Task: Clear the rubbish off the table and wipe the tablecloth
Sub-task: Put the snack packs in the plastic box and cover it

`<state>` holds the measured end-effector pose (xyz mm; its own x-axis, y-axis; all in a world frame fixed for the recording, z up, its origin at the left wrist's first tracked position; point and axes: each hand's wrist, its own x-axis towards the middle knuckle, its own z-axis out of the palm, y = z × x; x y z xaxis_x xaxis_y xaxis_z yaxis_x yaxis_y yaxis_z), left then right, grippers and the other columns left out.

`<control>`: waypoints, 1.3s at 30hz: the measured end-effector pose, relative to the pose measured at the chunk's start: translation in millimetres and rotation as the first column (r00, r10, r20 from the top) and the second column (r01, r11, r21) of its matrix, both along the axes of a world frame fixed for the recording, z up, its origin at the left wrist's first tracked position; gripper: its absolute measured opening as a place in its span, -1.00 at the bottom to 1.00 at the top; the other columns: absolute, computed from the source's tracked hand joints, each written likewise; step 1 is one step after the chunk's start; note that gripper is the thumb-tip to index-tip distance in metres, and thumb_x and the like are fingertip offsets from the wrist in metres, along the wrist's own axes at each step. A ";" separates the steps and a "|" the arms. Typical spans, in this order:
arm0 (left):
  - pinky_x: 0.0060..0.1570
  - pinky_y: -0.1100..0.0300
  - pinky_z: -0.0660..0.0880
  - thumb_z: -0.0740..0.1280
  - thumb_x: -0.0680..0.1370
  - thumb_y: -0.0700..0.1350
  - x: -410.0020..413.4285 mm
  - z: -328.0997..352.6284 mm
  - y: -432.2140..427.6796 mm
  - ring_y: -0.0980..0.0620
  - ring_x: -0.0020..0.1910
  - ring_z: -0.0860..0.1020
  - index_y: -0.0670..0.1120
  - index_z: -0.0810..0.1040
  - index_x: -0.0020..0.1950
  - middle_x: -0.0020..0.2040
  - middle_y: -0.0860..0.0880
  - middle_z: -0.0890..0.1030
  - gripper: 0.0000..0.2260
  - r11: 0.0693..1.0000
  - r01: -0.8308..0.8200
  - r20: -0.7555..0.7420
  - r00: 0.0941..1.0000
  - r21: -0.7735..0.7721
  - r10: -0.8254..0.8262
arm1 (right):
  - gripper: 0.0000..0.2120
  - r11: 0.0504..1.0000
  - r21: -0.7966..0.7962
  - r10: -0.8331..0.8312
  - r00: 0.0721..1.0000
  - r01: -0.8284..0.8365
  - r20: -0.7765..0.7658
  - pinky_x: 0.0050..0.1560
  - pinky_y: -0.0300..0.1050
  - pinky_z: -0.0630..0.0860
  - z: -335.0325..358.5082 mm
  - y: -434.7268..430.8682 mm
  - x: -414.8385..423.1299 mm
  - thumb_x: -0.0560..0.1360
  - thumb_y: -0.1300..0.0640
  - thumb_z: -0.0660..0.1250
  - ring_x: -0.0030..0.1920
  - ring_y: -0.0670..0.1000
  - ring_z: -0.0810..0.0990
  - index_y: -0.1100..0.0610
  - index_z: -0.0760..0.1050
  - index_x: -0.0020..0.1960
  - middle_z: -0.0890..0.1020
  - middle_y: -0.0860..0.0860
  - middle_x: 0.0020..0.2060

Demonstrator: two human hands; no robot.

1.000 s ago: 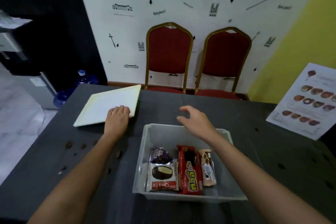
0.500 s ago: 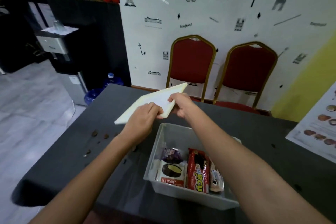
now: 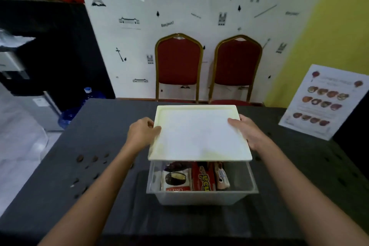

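Observation:
A white lid hovers flat over the far part of a clear plastic box on the dark grey tablecloth. My left hand grips the lid's left edge and my right hand grips its right edge. Under the lid's near edge I see snack packets in the box: a white Choco Pie packet, a red packet and a small Oreo packet. Brown crumbs lie scattered on the cloth to the left of the box.
Two red chairs stand against the wall beyond the table's far edge. A printed food sheet lies at the table's right. More dark specks dot the cloth on the right. A blue water bottle stands on the floor at left.
Both hands lifted the lid from the table's left side and carried it right, turning it level above the box. The view has swung back to centre on the box.

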<state>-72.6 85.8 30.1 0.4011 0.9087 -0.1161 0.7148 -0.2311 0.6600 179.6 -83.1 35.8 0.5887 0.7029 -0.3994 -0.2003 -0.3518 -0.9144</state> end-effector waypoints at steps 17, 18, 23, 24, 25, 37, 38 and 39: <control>-0.15 0.05 0.48 0.32 0.50 -0.05 -20.1 -36.4 -47.7 -0.07 -0.14 0.53 0.01 0.46 0.23 -0.09 -0.06 0.57 -0.70 0.981 0.008 -0.077 0.997 0.195 0.007 | -0.72 0.838 -0.486 0.339 0.462 0.247 0.819 -0.16 -0.04 0.48 -27.4 -34.7 -31.8 0.62 0.06 0.13 -0.12 0.11 0.55 0.23 0.52 0.04 0.50 0.10 0.00; -0.15 0.06 0.47 0.32 0.50 -0.06 -20.3 -37.0 -51.8 -0.07 -0.13 0.52 0.00 0.47 0.24 -0.07 -0.06 0.56 -0.69 0.978 0.000 -0.065 0.998 0.207 0.014 | -0.72 0.840 -0.490 0.353 0.449 0.235 0.821 -0.13 -0.01 0.52 -28.5 -37.1 -31.0 0.62 0.06 0.12 -0.11 0.11 0.56 0.23 0.51 0.05 0.50 0.10 -0.01; -0.17 0.11 0.33 0.30 0.53 -0.09 -21.1 -38.9 -66.7 -0.03 -0.16 0.42 -0.05 0.49 0.31 -0.11 -0.07 0.49 -0.65 0.964 -0.056 -0.066 0.995 0.259 0.076 | -0.72 0.841 -0.511 0.405 0.419 0.177 0.813 -0.18 -0.04 0.49 -29.1 -42.7 -29.8 0.63 0.06 0.11 -0.08 0.12 0.56 0.22 0.48 0.15 0.47 0.11 0.04; -0.16 0.12 0.31 0.29 0.53 -0.09 -20.9 -40.5 -69.0 -0.02 -0.17 0.41 -0.05 0.48 0.33 -0.10 -0.08 0.47 -0.65 0.962 -0.071 -0.065 0.994 0.262 0.091 | -0.72 0.843 -0.507 0.402 0.415 0.181 0.816 -0.21 -0.07 0.44 -28.9 -42.6 -30.7 0.63 0.08 0.11 -0.08 0.10 0.56 0.22 0.47 0.16 0.46 0.10 0.05; -0.16 0.12 0.30 0.28 0.54 -0.09 -19.7 -41.5 -71.1 -0.01 -0.17 0.40 -0.05 0.47 0.34 -0.09 -0.08 0.46 -0.65 0.961 -0.088 -0.057 0.993 0.262 0.106 | -0.73 0.843 -0.502 0.397 0.407 0.192 0.823 -0.22 -0.10 0.40 -29.6 -41.7 -31.8 0.63 0.09 0.11 -0.07 0.08 0.55 0.21 0.46 0.18 0.46 0.10 0.07; 0.08 0.00 0.43 0.18 0.59 -0.07 -11.9 -45.5 -85.8 -0.09 0.11 0.51 0.01 0.41 0.38 0.24 -0.07 0.53 -0.65 0.966 -0.186 0.055 0.982 0.181 0.179 | -0.41 0.800 -0.583 0.475 0.447 0.140 0.758 -0.12 -0.07 0.40 -42.3 -52.2 -44.4 0.63 0.14 0.05 0.11 0.16 0.53 0.14 -0.15 0.56 0.43 0.18 0.26; 0.03 0.03 0.46 0.19 0.58 -0.06 -12.5 -45.3 -84.6 -0.05 0.05 0.54 0.03 0.42 0.36 0.22 -0.04 0.55 -0.66 0.971 -0.196 0.086 0.979 0.140 0.185 | -0.44 0.836 -0.530 0.395 0.515 0.142 0.761 -0.08 -0.05 0.42 -44.8 -53.4 -42.1 0.64 0.10 0.03 0.13 0.17 0.53 0.11 -0.09 0.57 0.45 0.18 0.25; -0.03 0.07 0.48 0.19 0.58 -0.05 -13.7 -45.2 -84.9 -0.01 0.00 0.55 0.05 0.43 0.36 0.20 -0.02 0.57 -0.67 0.975 -0.201 0.122 0.974 0.094 0.189 | -0.47 0.875 -0.465 0.287 0.632 0.133 0.720 0.00 0.00 0.45 -47.8 -56.1 -38.9 0.64 0.02 0.02 0.17 0.18 0.51 0.08 -0.02 0.56 0.46 0.16 0.27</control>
<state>-86.3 0.9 -15.1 0.2202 0.9753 0.0191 0.6763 -0.1667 0.7175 140.6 -139.1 -12.0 0.7701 0.6286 -0.1085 0.5251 -0.7212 -0.4518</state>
